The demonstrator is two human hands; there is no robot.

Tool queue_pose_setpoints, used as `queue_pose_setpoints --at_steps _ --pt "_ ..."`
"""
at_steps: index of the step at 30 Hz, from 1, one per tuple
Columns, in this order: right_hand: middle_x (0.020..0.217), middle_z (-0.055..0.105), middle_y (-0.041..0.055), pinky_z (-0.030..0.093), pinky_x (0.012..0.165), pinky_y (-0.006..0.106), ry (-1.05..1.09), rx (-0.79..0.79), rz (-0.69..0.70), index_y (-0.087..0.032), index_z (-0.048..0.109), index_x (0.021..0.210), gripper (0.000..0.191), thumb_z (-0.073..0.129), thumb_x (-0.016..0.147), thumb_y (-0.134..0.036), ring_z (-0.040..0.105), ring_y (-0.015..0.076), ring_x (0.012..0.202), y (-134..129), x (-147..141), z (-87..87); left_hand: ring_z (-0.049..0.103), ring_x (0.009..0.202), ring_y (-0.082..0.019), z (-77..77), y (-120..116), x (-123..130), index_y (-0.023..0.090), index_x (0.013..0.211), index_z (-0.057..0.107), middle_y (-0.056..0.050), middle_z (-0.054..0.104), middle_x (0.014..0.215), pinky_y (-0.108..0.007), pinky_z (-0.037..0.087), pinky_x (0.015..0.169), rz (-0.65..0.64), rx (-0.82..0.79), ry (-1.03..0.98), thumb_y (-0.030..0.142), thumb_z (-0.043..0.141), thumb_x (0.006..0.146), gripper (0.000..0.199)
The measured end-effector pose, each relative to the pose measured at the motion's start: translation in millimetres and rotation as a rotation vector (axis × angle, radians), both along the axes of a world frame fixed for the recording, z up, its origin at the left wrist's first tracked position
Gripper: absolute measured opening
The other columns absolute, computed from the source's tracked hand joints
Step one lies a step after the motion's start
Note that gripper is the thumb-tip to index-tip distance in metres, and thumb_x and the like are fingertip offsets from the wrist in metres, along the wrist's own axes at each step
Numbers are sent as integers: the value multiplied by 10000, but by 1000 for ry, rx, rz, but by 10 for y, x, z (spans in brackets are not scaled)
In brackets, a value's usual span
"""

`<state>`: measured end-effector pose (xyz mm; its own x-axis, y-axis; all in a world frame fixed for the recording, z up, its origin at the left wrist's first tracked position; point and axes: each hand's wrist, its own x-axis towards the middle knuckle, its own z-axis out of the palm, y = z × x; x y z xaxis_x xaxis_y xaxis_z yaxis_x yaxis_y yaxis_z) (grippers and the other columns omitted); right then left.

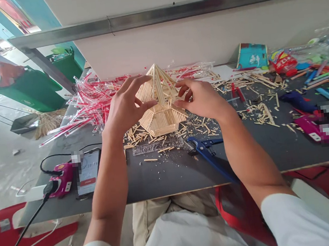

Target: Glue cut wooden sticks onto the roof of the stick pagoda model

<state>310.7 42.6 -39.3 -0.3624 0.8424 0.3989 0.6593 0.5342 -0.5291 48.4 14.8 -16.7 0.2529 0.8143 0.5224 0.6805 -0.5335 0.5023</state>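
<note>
A small model pavilion [164,119] made of thin wooden sticks stands upright on the dark table, with a pointed roof frame above a flared, slatted lower tier. My left hand [127,103] curves round the left side of the roof, its thumb and forefinger against the sticks. From the right, my right hand [201,97] has bent fingers and thumb at the roof's edge. Both hands hide parts of the slatted sides. Short cut sticks lie around the base. Just in front are a clear plastic ruler [155,146] and a blue-handled cutter [207,153].
Red-and-clear plastic wrappers [91,101] heap at the back left. A phone [90,174] and a magenta power adapter [63,180] lie at left. Loose sticks, a blue glue gun [299,101] and pens are at right. A metal rail [170,12] crosses behind; green bins [31,88] stand beyond.
</note>
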Motion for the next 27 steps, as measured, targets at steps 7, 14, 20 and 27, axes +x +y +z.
queue_pose_setpoints --at_steps 7,14,20,27 --pt "1311 579 104 606 783 454 17 186 30 -263 542 1375 531 751 890 -316 673 222 866 -122 -145 32 706 1033 -204 -7 -44 149 292 1135 708 -18 664 1338 -316 601 811 88 31 -39 353 712 903 240" --pt "1388 523 88 597 816 472 -51 145 88 -305 484 1401 504 682 939 -262 693 279 1002 -185 -299 -28 691 1046 -202 -84 29 193 275 1118 669 -43 652 1338 -291 587 761 154 27 -87 431 792 845 338" --pt "1412 518 103 599 814 474 -79 149 89 -307 490 1393 480 665 949 -260 686 320 1079 -193 -335 -29 685 1006 -190 -139 47 179 289 1175 645 -59 633 1388 -296 587 718 164 -6 -88 491 765 861 392" --pt "1376 539 85 605 815 450 -39 189 119 -300 481 1394 481 655 952 -224 691 274 1024 -167 -355 -86 655 845 -152 -217 110 171 285 1161 655 -62 650 1319 -290 556 645 150 44 -149 436 804 824 398"
